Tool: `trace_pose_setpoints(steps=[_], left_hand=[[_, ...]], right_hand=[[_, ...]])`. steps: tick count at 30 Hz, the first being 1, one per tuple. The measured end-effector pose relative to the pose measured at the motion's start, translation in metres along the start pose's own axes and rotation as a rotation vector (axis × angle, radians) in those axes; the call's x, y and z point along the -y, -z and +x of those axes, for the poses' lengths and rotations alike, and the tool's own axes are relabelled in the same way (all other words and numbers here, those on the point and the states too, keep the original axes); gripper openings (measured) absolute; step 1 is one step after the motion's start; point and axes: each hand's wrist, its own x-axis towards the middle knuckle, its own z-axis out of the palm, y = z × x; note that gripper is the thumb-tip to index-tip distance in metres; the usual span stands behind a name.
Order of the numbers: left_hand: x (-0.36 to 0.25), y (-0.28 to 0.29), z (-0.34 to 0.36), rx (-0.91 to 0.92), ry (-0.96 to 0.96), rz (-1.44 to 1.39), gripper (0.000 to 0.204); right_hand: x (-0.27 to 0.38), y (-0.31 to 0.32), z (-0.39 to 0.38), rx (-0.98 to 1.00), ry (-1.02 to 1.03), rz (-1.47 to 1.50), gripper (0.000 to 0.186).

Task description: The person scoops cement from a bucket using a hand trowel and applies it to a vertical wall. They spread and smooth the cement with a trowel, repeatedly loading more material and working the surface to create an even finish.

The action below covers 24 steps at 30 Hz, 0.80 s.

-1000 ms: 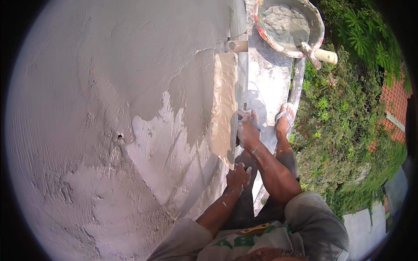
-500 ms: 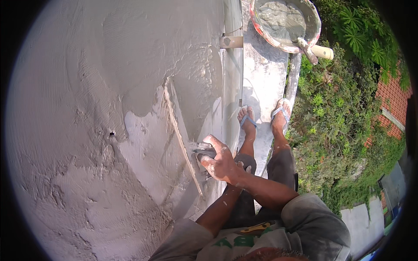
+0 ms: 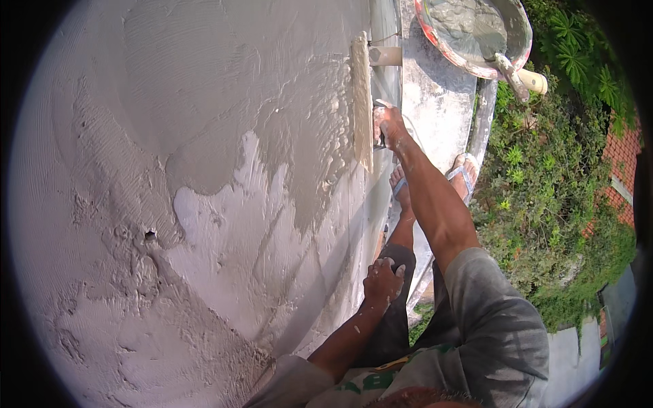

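Note:
My right hand (image 3: 389, 128) grips the handle of a long, flat trowel (image 3: 362, 101), which is coated with pale render and lies against the plastered wall (image 3: 224, 81) at its right-hand part. Wet grey render on the wall ends in a ragged edge over a paler layer, just below and left of the trowel. My left hand (image 3: 382, 282) is low beside the wall, fingers curled in front of my dark trousered leg; I cannot make out what, if anything, is inside them.
A round tub (image 3: 466, 30) of wet mix, a small tool (image 3: 510, 76) on its rim, stands at the top right on a narrow pale ledge (image 3: 435, 115) under my sandalled feet. Beyond the ledge are a rail (image 3: 481, 132), dense plants (image 3: 537, 183) and red roof tiles (image 3: 619, 163) below.
My right hand with the trowel has swept from lower on the wall up and to the right, my arm now extended. My left hand stays low. The view has shifted slightly.

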Motion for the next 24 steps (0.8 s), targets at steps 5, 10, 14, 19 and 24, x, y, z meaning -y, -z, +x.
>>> trace_pose_setpoints(steps=[5, 10, 14, 19, 24], left_hand=[[0.018, -0.027, 0.003, -0.14, -0.053, -0.026, 0.041], [0.014, -0.019, -0.005, -0.085, -0.096, -0.007, 0.046], [0.06, -0.089, 0.023, -0.394, -0.221, -0.069, 0.044], [0.024, -0.033, -0.017, -0.247, -0.079, 0.031, 0.048], [0.041, -0.023, -0.033, -0.264, -0.163, 0.0, 0.047]], right_hand=[[0.041, -0.049, -0.084, 0.227, 0.015, -0.079, 0.021], [0.078, -0.088, -0.183, 0.116, 0.266, -0.509, 0.036], [0.095, -0.117, -0.279, 0.334, 0.215, -0.414, 0.019], [0.108, -0.129, -0.363, 0.487, 0.06, -0.367, 0.024], [0.111, -0.135, -0.388, 0.46, -0.098, 0.142, 0.029]])
